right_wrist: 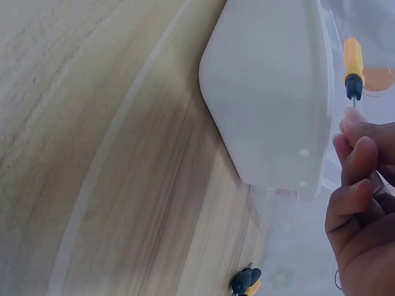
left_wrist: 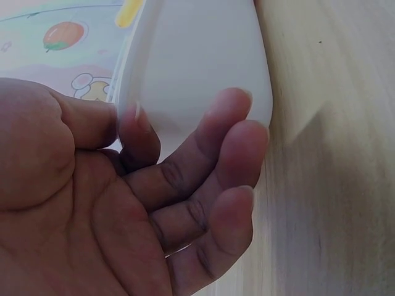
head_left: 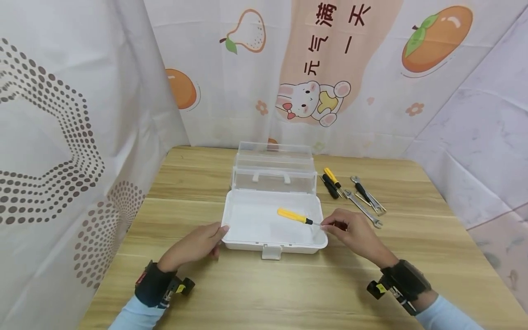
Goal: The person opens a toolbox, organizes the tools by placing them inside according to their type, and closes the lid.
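A yellow-handled screwdriver [head_left: 292, 215] is pinched by its metal shaft in my right hand [head_left: 354, 231], its handle pointing left over the white toolbox [head_left: 255, 229]. In the right wrist view the screwdriver [right_wrist: 353, 65] stands out above the box rim, thumb and index finger on the shaft. My left hand [head_left: 202, 243] holds the toolbox's left rim between thumb and index finger; the other fingers [left_wrist: 237, 151] curl loosely beside the wall in the left wrist view. The clear lid [head_left: 274, 178] is raised at the back, and a latch [head_left: 271, 252] hangs at the front.
To the right of the toolbox lie a yellow-handled screwdriver [head_left: 330, 174], a black-handled tool [head_left: 330, 187], a wrench [head_left: 365, 210] and other small tools [head_left: 369, 195]. Printed curtains [head_left: 231, 91] border the wooden table [head_left: 198, 178] at the back and sides.
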`<state>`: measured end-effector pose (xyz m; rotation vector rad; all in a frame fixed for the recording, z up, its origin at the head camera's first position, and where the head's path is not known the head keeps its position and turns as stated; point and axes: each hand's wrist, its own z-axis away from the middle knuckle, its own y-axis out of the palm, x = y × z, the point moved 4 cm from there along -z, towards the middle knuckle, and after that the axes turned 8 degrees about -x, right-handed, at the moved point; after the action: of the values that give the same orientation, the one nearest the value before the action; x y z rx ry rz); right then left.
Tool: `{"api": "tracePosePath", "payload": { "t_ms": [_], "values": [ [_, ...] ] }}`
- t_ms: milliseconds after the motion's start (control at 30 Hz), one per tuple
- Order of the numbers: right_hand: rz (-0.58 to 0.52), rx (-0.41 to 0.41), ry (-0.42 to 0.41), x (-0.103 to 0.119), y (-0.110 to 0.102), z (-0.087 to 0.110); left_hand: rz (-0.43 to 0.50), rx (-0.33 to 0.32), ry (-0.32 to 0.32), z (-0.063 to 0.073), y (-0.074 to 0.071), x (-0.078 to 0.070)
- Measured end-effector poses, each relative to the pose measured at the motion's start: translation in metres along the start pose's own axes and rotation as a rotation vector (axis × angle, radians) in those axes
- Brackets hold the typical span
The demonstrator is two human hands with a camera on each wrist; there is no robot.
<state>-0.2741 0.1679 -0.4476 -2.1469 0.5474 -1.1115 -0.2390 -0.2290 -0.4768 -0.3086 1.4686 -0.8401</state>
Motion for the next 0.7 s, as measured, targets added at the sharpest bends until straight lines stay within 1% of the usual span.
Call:
{"api": "tracePosePath", "payload": {
  "t_ms": [300,500,700],
  "values": [
    [-0.017,0.001,-0.006,0.002,0.005,-0.001,0.001,-0.003,-0.004,0.002,-0.001,-0.004],
    [-0.011,-0.012,-0.009,0.003,0.007,-0.004,0.012,-0.009,-0.015,0.001,-0.001,-0.004],
    [-0.018,-0.012,-0.008,0.005,0.011,-0.005,0.009,-0.012,-0.005,0.002,0.0,-0.004]
  ]
}}
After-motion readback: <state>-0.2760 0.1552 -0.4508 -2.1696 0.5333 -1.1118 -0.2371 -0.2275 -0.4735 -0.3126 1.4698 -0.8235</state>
